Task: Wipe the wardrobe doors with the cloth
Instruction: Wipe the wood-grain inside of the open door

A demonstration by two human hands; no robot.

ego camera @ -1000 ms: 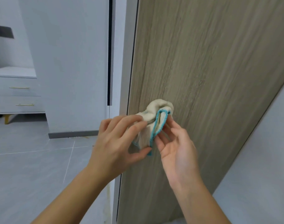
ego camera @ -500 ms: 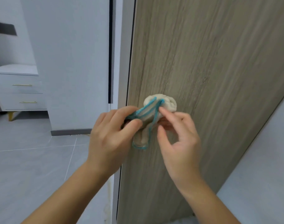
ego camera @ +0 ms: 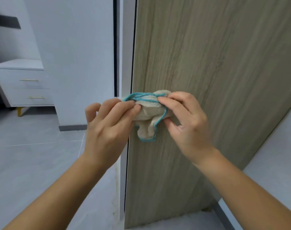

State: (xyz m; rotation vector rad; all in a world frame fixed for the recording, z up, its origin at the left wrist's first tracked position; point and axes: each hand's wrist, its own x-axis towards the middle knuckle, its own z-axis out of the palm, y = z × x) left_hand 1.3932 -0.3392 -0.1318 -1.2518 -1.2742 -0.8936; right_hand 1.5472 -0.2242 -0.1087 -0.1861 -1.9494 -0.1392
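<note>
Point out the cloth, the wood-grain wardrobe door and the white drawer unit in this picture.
cloth [ego camera: 148,112], head view, on its beige folded middle.
wardrobe door [ego camera: 207,55], head view, on its bare wood-grain face above the cloth.
drawer unit [ego camera: 10,78], head view, on the front of its upper drawer.

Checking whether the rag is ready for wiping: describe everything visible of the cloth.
The cloth is a beige rag, soft-looking, edged in turquoise stitching. It is bunched in folds, not spread flat, before the wood-grain wardrobe door. The left hand pinches its left end, the right hand its right end; one corner hangs between them. Contact with the door cannot be told.
</note>
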